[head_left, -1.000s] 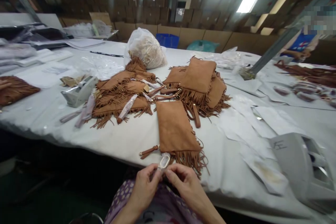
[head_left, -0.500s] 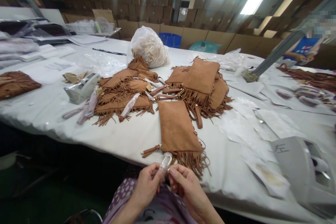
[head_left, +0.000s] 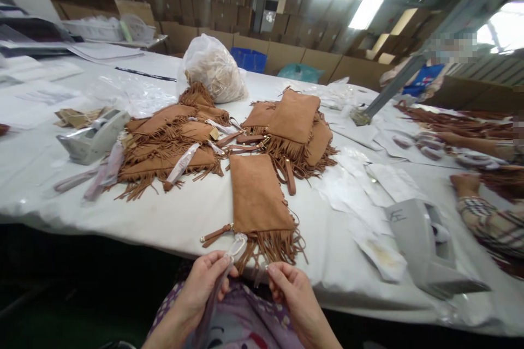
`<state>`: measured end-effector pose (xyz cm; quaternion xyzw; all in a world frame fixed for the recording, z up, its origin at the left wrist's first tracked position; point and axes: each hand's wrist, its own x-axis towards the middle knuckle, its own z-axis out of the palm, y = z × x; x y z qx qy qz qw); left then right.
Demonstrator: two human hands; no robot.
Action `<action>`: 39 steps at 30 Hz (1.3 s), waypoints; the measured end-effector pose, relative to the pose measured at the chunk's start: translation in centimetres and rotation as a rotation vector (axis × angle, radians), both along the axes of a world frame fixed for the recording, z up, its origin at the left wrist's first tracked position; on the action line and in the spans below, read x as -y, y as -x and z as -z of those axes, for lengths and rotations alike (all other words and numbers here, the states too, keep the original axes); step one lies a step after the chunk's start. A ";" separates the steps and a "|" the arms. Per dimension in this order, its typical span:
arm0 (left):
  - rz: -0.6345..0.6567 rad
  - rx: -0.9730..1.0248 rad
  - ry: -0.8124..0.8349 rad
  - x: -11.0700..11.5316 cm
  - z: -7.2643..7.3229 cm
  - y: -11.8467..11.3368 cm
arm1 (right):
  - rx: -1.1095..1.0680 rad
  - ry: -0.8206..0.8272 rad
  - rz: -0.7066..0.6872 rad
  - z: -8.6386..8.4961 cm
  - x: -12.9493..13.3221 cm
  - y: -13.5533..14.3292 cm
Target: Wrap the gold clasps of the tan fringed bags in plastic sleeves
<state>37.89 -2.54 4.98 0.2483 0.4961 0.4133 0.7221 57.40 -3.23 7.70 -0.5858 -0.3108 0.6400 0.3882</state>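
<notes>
Just past the table's front edge, my left hand (head_left: 207,278) is closed around a plastic-wrapped strap (head_left: 236,246) with a metal clasp at its upper end. Beside it, my right hand (head_left: 289,286) pinches a small clear strip (head_left: 261,274), perhaps tape or plastic film. A tan fringed pouch (head_left: 258,193) lies flat in front of both hands, its fringe close to the clasp. From the pouch's lower left corner sticks out a leather zipper pull (head_left: 216,234).
Fringed pouches lie in a left pile (head_left: 172,158) and a right pile (head_left: 292,120). Tape dispensers stand at left (head_left: 92,139) and right (head_left: 429,245). Behind sits a stuffed plastic bag (head_left: 213,71). Another person's checked sleeve (head_left: 487,223) reaches in from the right, near a metal post (head_left: 393,87).
My hands have moved apart; the right now pinches a clear strip away from the wrapped strap. The view has shifted right, and another person's arms have come into sight.
</notes>
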 end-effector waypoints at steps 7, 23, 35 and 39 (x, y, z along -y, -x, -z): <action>0.074 0.052 0.063 -0.3 -0.6 -0.5 | 0.572 -0.118 0.193 -2.6 1.6 -10.5; 0.061 -0.063 0.083 -0.1 -0.6 -1.3 | 1.217 -0.040 -0.085 -1.6 -1.1 -18.0; 0.117 -0.034 0.083 -0.1 0.6 -0.7 | 1.467 -0.229 -0.261 -3.4 -2.5 -17.3; 0.114 -0.041 0.086 -0.1 0.2 -0.6 | 1.327 -0.264 -0.277 -5.2 -1.7 -17.7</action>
